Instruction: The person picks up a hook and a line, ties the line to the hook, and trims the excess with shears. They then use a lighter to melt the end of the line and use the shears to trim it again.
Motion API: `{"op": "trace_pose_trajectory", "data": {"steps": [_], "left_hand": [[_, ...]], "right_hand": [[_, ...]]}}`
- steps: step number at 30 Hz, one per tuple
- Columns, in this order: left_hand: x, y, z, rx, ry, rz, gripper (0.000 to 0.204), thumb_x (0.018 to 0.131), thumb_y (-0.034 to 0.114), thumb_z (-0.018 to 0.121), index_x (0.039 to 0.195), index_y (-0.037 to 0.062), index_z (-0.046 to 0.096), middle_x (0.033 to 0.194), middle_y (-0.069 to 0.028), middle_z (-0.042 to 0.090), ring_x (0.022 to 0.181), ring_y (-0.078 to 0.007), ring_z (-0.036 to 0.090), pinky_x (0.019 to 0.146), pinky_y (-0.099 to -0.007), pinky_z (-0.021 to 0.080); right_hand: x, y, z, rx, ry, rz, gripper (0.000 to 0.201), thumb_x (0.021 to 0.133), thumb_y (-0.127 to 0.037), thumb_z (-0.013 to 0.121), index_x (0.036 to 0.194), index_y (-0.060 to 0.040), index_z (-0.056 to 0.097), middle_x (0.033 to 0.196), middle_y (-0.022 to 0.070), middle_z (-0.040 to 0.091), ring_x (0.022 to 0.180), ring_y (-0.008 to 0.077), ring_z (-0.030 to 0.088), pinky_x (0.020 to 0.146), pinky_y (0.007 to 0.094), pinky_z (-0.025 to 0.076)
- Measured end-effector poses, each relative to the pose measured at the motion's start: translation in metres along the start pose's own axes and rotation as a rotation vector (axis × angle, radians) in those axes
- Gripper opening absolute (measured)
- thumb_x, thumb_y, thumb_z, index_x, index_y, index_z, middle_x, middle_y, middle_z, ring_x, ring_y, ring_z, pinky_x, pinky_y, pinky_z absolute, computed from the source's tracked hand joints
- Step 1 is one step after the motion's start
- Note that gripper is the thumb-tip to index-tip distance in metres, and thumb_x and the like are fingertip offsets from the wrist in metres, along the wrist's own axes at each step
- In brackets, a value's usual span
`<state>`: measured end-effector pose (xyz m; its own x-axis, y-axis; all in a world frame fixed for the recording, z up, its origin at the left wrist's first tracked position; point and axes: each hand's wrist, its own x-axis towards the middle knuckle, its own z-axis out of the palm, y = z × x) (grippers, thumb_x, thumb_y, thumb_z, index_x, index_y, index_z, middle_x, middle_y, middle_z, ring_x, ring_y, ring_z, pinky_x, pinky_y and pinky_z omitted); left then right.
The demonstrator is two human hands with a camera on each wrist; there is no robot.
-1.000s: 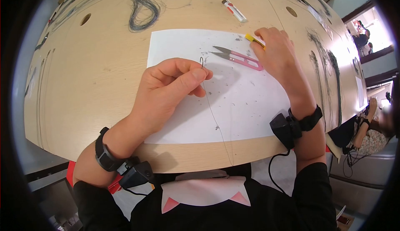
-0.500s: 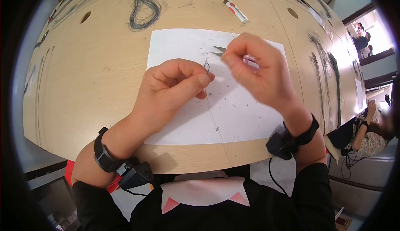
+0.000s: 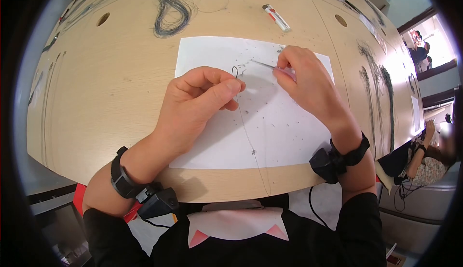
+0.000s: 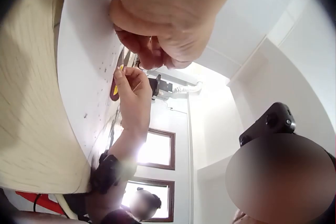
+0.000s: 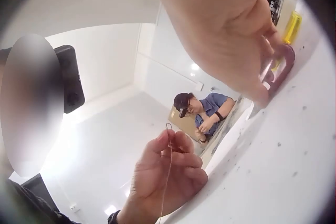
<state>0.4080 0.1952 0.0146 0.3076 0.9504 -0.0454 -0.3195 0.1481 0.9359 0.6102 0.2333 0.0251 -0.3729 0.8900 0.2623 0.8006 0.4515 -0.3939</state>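
Between thumb and fingertips, my left hand [image 3: 195, 105] pinches a small dark hook [image 3: 235, 70] above the white paper [image 3: 212, 146]. A fine thread [image 3: 247, 131] runs from those fingers down past the paper's near edge. At the paper's upper right my right hand [image 3: 311, 86] grips the pink-handled scissors [image 3: 264, 65], whose blade points left toward the hook. The right wrist view shows its fingers at the pink handle [image 5: 283, 69], with a yellow object [image 5: 293, 27] just beyond; in the head view the hand hides that object.
Dark specks dot the paper. Beyond its top edge lie a white and red cutter-like object [image 3: 277, 18] and a looped bundle of dark strands [image 3: 172, 14]. More strands [image 3: 388, 98] lie along the table's right side. A person [image 5: 202, 111] sits across the table.
My right hand has left the yellow object, swung left over the scissors and taken hold of their handles. Two separate blades showed before; one blade line shows now. My left hand has barely moved.
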Motion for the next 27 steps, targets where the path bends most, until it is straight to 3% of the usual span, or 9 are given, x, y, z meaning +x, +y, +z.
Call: {"op": "trace_pose_trajectory", "data": {"steps": [1, 3, 7, 9, 13, 27], "left_hand": [[0.0, 0.0, 0.0, 0.0, 0.002, 0.002, 0.009, 0.079, 0.013, 0.055, 0.083, 0.0052, 0.056, 0.086, -0.0068, 0.057, 0.066, -0.0078, 0.052, 0.063, -0.0216, 0.043], [0.0, 0.001, 0.001, -0.001, 0.006, 0.005, 0.009, 0.079, 0.013, 0.055, 0.082, 0.005, 0.056, 0.085, -0.0069, 0.057, 0.066, -0.008, 0.052, 0.063, -0.022, 0.043], [-0.001, 0.003, 0.001, -0.054, -0.022, -0.025, 0.01, 0.08, 0.013, 0.052, 0.084, 0.0042, 0.054, 0.084, -0.0075, 0.057, 0.068, -0.0111, 0.052, 0.065, -0.0235, 0.042], [0.0, 0.002, -0.001, -0.087, -0.037, -0.042, 0.011, 0.081, 0.013, 0.05, 0.085, 0.0039, 0.054, 0.084, -0.0079, 0.056, 0.069, -0.0123, 0.052, 0.065, -0.024, 0.042], [0.0, -0.001, -0.004, -0.239, -0.099, -0.093, 0.012, 0.081, 0.011, 0.047, 0.089, 0.0036, 0.05, 0.085, -0.0091, 0.056, 0.069, -0.0149, 0.052, 0.065, -0.026, 0.043], [0.001, -0.001, -0.002, -0.298, -0.157, -0.119, 0.009, 0.082, 0.006, 0.048, 0.088, 0.0036, 0.053, 0.082, -0.0059, 0.057, 0.07, -0.0118, 0.055, 0.065, -0.0232, 0.045]], "right_hand": [[0.001, -0.003, 0.0, 0.0, 0.0, -0.001, 0.014, 0.072, -0.008, 0.056, 0.075, 0.0001, 0.046, 0.073, 0.0121, 0.051, 0.068, 0.0255, 0.047, 0.061, 0.0334, 0.039], [0.001, -0.014, -0.002, 0.454, 0.098, 0.139, 0.012, 0.074, -0.008, 0.054, 0.076, 0.0001, 0.045, 0.072, 0.0118, 0.051, 0.059, 0.0215, 0.049, 0.052, 0.0305, 0.039], [-0.008, -0.036, -0.008, 0.499, 0.107, -0.004, 0.016, 0.075, -0.01, 0.057, 0.081, 0.0005, 0.047, 0.071, 0.0118, 0.051, 0.056, 0.0188, 0.05, 0.049, 0.0272, 0.041], [-0.01, -0.044, -0.009, 0.409, 0.142, -0.192, 0.023, 0.074, -0.013, 0.06, 0.087, 0.0018, 0.05, 0.07, 0.0113, 0.051, 0.06, 0.0185, 0.052, 0.054, 0.0261, 0.044], [-0.01, -0.04, 0.004, 0.457, 0.177, -0.295, 0.026, 0.072, -0.013, 0.061, 0.091, 0.0028, 0.051, 0.071, 0.0103, 0.053, 0.062, 0.019, 0.053, 0.052, 0.0257, 0.047], [-0.012, -0.04, 0.005, 0.427, 0.169, -0.311, 0.023, 0.07, -0.011, 0.062, 0.088, 0.0007, 0.054, 0.067, 0.0083, 0.053, 0.058, 0.0211, 0.048, 0.051, 0.0283, 0.039]]}}
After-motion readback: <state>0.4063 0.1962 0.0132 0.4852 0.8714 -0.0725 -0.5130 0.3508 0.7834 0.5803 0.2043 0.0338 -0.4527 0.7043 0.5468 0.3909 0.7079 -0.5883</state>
